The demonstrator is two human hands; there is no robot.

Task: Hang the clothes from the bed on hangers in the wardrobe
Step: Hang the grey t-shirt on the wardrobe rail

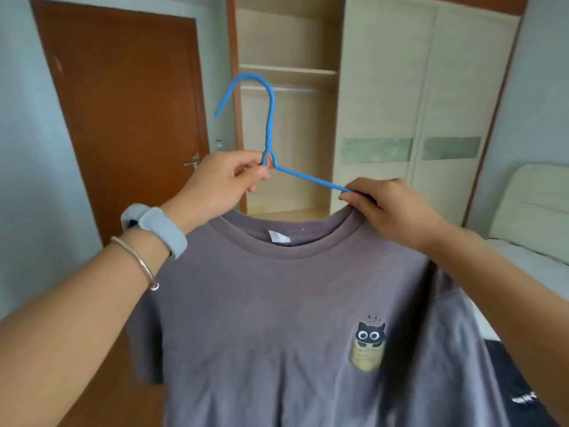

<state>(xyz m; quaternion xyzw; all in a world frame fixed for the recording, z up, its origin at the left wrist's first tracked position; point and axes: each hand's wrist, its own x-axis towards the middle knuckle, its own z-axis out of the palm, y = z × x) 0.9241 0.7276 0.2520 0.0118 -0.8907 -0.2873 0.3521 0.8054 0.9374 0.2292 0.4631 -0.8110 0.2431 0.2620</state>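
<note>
Both hands pinch, the left hand [228,177] on the neck of the blue hanger [270,118], the right hand [391,208] on the collar of the limp, light grey T-shirt [277,303] held up before the wardrobe [289,44], probably best gripped by collar or shoulders.

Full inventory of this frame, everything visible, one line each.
hanger: 1, blue, held up at centre
T-shirt: 1, grey with cat print, hanging below the hands
wardrobe: 1, cream, behind; left bay open
rail: 1, pale, across the open bay
door: 1, brown, left
bed: 1, white, right edge
dark garment: 1, black, lower right
watch band: 1, pale blue, left wrist
bangle: 1, silver, left wrist
left hand: pinches hanger neck
right hand: grips T-shirt collar
</note>
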